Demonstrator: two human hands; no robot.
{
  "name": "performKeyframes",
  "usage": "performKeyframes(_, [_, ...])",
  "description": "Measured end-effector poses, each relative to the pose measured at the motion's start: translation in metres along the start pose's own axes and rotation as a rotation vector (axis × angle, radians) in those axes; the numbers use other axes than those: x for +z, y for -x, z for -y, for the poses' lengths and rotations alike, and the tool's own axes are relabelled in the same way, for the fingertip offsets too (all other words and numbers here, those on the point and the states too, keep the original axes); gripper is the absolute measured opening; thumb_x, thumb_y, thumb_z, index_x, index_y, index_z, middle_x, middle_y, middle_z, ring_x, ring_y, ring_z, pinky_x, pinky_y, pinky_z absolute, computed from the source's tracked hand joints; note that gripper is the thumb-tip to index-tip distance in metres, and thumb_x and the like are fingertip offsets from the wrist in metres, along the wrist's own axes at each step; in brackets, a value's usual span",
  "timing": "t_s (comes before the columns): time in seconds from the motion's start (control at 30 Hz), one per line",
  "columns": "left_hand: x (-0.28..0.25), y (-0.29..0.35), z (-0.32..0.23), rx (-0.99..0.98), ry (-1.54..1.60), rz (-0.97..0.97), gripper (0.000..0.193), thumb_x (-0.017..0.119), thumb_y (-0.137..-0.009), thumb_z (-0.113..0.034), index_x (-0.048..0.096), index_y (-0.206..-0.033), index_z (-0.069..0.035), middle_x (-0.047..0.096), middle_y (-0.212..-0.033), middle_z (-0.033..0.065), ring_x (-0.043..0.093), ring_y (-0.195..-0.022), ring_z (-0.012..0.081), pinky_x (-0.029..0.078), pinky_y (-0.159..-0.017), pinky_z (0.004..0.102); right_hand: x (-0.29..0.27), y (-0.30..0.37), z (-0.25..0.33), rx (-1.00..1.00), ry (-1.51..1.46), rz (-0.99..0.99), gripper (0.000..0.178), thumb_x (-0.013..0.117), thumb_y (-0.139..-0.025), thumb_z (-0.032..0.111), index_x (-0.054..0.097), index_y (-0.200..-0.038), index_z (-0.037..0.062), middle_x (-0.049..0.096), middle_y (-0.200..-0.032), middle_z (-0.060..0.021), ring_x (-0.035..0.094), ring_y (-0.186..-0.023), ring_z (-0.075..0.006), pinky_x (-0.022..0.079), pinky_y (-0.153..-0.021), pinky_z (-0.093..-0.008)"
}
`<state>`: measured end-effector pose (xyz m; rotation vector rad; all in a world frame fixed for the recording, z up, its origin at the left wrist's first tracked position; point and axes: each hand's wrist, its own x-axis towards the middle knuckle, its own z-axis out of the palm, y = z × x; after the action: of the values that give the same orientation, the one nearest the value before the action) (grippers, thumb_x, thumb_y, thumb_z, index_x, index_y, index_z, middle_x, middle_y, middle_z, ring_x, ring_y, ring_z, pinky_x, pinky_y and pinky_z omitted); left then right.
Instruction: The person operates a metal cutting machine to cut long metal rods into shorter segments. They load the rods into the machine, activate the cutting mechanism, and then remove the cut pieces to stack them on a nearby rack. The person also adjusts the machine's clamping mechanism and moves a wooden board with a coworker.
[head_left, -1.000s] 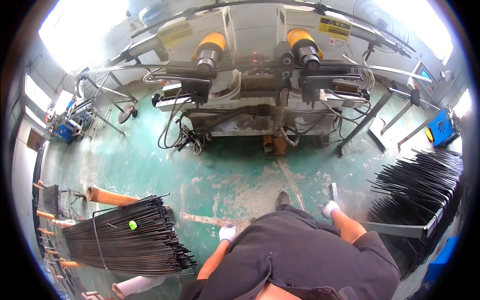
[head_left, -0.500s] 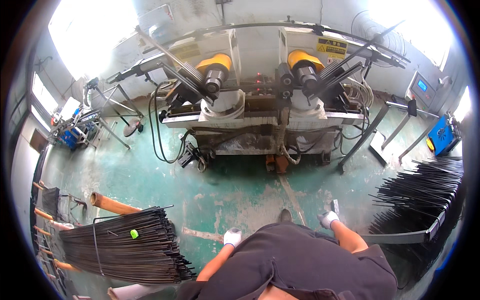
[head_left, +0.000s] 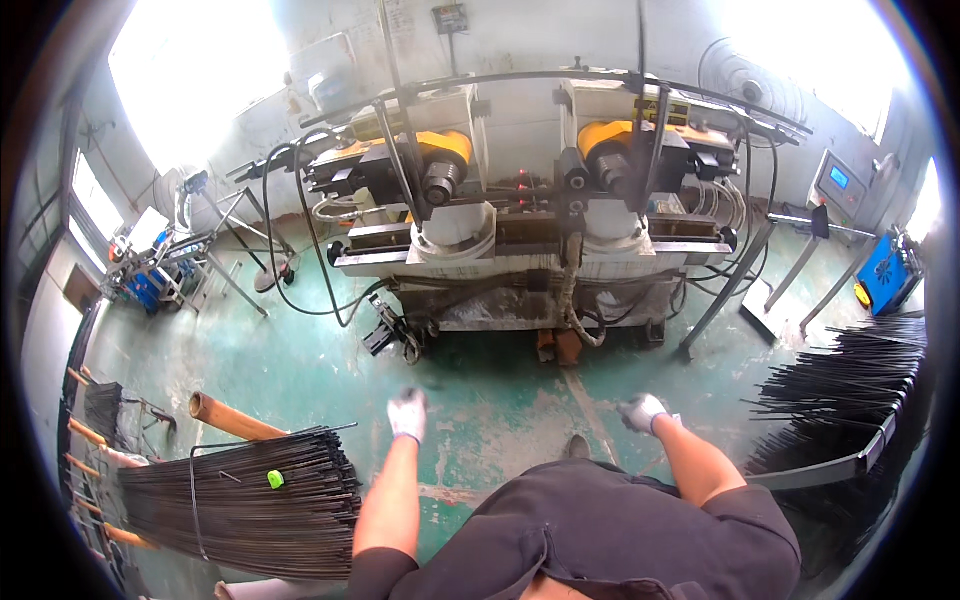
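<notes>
My left hand, in a white glove with grey finger ends, reaches forward over the floor at the far right end of a bundle of dark thin rods. Its fingers are blurred, and no object shows in it. My right hand, also gloved, is out in front of me with the fingers curled in and nothing visible in them. Both hands are apart from the two-headed bending machine ahead. On its two heads, dark bars stand nearly upright beside the yellow-topped parts.
A bright green object lies on the left rod bundle, near a brown tube. More dark rods rest in a metal rack at right. A control panel and blue box stand beyond. Loose hoses hang beside the machine.
My left arm has stretched forward and left, away from my body. My right hand has moved slightly forward and left. The machine's slanted bars and arms have swung to nearly upright.
</notes>
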<state>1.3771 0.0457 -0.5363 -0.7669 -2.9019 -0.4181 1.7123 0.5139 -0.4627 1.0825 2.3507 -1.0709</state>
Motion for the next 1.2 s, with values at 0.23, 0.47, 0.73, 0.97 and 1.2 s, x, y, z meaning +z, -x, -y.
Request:
performKeyframes(0.23, [-0.235,-0.180,-0.083,-0.155,0.789,-0.396,0.036,0.065,-0.097,-0.031,0.074,-0.104,0.003,0.072,-0.086,0.0059,0.064,-0.079,0.0152,0.051,-0.076,0.0328,-0.028,-0.076,0.108,-0.219,-0.811,-0.038,0.031,0.069,-0.105,0.032,0.072,-0.110,0.0017,0.074,-0.089,-0.0072,0.070,-0.074,-0.0181,0.057,-0.065,-0.0345])
performKeyframes(0.47, [-0.350,-0.305,-0.145,-0.022,1.131,-0.485,0.025,0.070,-0.094,-0.017,0.074,-0.113,-0.001,0.067,-0.083,0.0014,0.060,-0.073,0.0102,0.050,-0.069,0.0262,-0.097,-0.148,0.216,-0.341,-1.360,0.119,0.034,0.071,-0.105,0.030,0.062,-0.129,0.0084,0.071,-0.100,-0.0086,0.071,-0.088,-0.0273,0.059,-0.076,-0.0435])
performKeyframes(0.73, [-0.403,-0.426,-0.173,0.140,0.994,-0.581,0.036,0.076,-0.095,-0.020,0.072,-0.124,0.001,0.077,-0.107,0.0110,0.071,-0.093,0.0174,0.057,-0.081,0.0305,-0.154,-0.290,0.316,-0.382,-1.858,0.227,0.022,0.069,-0.106,0.032,0.066,-0.115,0.0124,0.071,-0.115,-0.0101,0.067,-0.110,-0.0331,0.053,-0.099,-0.0533])
performKeyframes(0.97, [-0.439,-0.496,-0.175,0.180,0.936,-0.544,0.055,0.077,-0.092,-0.024,0.066,-0.136,0.006,0.076,-0.123,0.0166,0.071,-0.112,0.0234,0.052,-0.101,0.0338,-0.166,-0.324,0.384,-0.359,-2.261,0.198,0.020,0.058,-0.110,0.031,0.067,-0.104,0.0138,0.075,-0.109,-0.0088,0.068,-0.113,-0.0332,0.048,-0.103,-0.0589])
performKeyframes(1.2, [-0.460,-0.532,-0.195,0.267,1.048,-0.454,0.049,0.078,-0.093,-0.020,0.067,-0.135,0.003,0.076,-0.113,0.0099,0.070,-0.100,0.0158,0.055,-0.088,0.0302,-0.171,-0.315,0.394,-0.416,-2.362,0.201,0.015,0.060,-0.107,0.028,0.065,-0.100,0.0155,0.076,-0.106,-0.0067,0.070,-0.109,-0.0328,0.044,-0.108,-0.0599])
